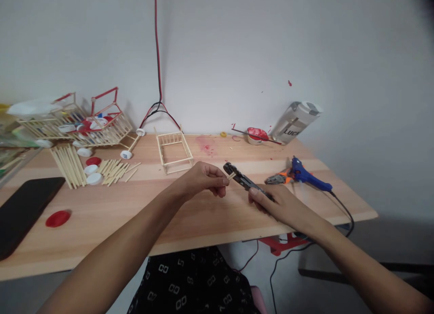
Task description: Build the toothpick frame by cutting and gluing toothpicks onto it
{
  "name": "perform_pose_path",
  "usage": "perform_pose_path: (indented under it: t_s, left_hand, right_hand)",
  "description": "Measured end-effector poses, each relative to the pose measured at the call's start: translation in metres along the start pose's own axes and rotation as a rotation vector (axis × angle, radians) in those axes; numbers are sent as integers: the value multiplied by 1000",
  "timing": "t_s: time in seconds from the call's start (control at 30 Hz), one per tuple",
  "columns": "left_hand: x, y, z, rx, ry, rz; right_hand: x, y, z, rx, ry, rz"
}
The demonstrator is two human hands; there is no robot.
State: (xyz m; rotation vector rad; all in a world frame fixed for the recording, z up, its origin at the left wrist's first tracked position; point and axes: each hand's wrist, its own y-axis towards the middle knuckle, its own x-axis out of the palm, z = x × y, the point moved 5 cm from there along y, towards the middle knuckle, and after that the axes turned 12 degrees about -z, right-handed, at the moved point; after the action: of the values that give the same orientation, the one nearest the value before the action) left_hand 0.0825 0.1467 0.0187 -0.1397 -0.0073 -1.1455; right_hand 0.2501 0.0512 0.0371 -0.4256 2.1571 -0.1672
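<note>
One black tool (246,182), one phone (30,210)

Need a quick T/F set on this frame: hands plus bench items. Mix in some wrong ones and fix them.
1. The right hand grips a black tool. True.
2. The left hand is empty. False: it holds a short stick.
3. A red lid lies just right of the phone in the picture. True.
4. The phone's screen is brightly lit. False: it is dark.
5. The wooden frame is left of the glue gun in the picture. True.
6. The glue gun has a yellow body. False: its body is blue.
</note>
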Motion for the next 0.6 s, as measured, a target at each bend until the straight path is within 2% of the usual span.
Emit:
perform_pose_path:
  t_s: [0.3,0.6]
  left_hand:
    - [-2,2,-4,-5,81,31]
    - [-2,5,-4,69,262,56]
  right_hand:
    - [1,1,-1,17,-34,28]
    - [3,0,4,4,-173,151]
